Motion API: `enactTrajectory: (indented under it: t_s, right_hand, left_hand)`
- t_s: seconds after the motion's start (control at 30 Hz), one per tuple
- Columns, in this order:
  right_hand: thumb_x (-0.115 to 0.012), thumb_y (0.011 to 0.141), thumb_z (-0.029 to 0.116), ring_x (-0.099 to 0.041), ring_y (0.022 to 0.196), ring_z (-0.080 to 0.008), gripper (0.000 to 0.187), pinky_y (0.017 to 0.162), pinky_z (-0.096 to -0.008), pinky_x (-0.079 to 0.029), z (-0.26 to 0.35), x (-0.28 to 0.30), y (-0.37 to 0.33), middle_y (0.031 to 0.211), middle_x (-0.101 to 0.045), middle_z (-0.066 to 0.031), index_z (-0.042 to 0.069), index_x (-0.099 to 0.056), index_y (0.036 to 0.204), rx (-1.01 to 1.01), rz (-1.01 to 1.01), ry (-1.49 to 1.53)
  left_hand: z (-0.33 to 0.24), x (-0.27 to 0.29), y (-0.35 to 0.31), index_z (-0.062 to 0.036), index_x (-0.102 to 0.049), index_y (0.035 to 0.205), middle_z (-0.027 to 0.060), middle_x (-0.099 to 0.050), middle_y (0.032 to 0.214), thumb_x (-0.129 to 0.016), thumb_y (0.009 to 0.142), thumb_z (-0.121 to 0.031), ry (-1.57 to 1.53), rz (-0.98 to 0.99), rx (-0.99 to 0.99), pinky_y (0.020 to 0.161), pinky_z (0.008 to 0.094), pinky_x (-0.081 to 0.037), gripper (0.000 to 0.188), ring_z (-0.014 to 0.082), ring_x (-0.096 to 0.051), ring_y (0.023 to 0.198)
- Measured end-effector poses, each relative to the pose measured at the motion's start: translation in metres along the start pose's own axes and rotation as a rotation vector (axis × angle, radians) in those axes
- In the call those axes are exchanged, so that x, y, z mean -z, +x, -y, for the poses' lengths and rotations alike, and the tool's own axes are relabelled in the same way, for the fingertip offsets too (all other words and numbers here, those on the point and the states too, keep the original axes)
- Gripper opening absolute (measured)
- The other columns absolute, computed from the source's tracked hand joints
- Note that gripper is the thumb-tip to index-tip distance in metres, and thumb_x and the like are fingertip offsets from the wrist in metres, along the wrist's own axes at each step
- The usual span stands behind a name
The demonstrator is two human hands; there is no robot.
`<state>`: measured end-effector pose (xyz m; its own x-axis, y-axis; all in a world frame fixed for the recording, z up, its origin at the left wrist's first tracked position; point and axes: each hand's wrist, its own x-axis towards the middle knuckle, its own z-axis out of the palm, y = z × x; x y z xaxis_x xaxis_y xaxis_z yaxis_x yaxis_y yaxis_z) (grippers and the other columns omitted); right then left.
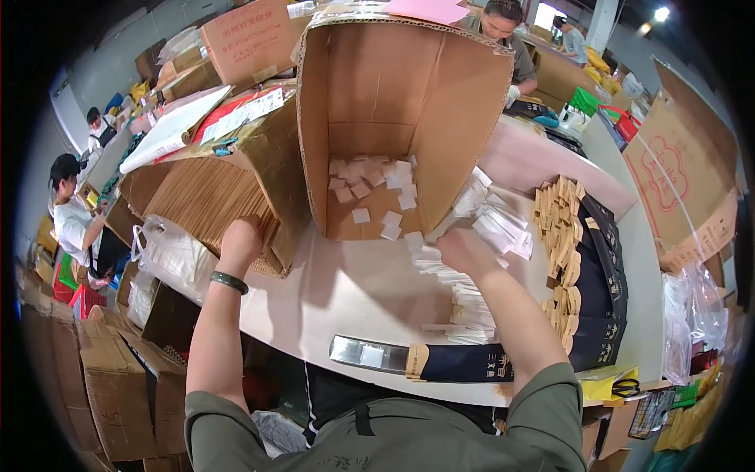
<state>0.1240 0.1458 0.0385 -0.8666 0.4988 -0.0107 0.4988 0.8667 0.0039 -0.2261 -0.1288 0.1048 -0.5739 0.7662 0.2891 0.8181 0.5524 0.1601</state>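
My left hand (241, 242) is at the front of a tilted carton packed with thin brown cardboard pieces (208, 197). Its fingers are curled against the stack, and what they grip is hidden. Over a spread of white paper slips (472, 303) is my right hand (462, 248), fingers closed and pointing down; I cannot make out what is in them. Along the table's near edge lies a long clear-ended package (370, 355) with a tan band and a dark blue sleeve (464, 363), partly behind my right forearm.
A large open carton (377, 86) stands ahead, small white squares (362, 177) scattered on its bottom. To the right are overlapping dark sleeves with tan ends (562, 252). A white plastic bag (177, 248) sits left, scissors (626, 386) at the near right. Other people work beyond.
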Motion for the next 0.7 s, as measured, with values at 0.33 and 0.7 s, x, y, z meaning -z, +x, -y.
enactTrajectory:
  t_s: [0.33, 0.7]
  right_hand:
    - [-0.064, 0.077, 0.02, -0.063, 0.075, -0.0368, 0.018, 0.069, -0.0473, -0.05, 0.163, 0.008, -0.096, 0.077, -0.064, -0.019, 0.002, -0.064, 0.079, 0.147, 0.08, 0.537]
    - [-0.067, 0.082, 0.018, -0.06, 0.084, -0.0302, 0.012, 0.074, -0.0431, -0.048, 0.184, -0.015, -0.135, 0.086, -0.061, -0.0115, 0.007, -0.064, 0.087, 0.073, 0.008, 0.624]
  left_hand:
    - [-0.002, 0.012, 0.012, -0.0027, -0.062, 0.092, 0.0231, -0.066, 0.086, -0.051, 0.087, -0.013, 0.215, 0.084, -0.095, 0.072, 0.0504, -0.05, 0.016, 0.0425, -0.063, 0.084]
    - [-0.011, -0.036, -0.196, -0.0004, -0.063, 0.098, -0.0025, -0.057, 0.084, -0.057, 0.097, -0.012, -1.08, 0.046, 0.418, 0.069, 0.0205, -0.038, 0.013, 0.0048, -0.046, 0.075]
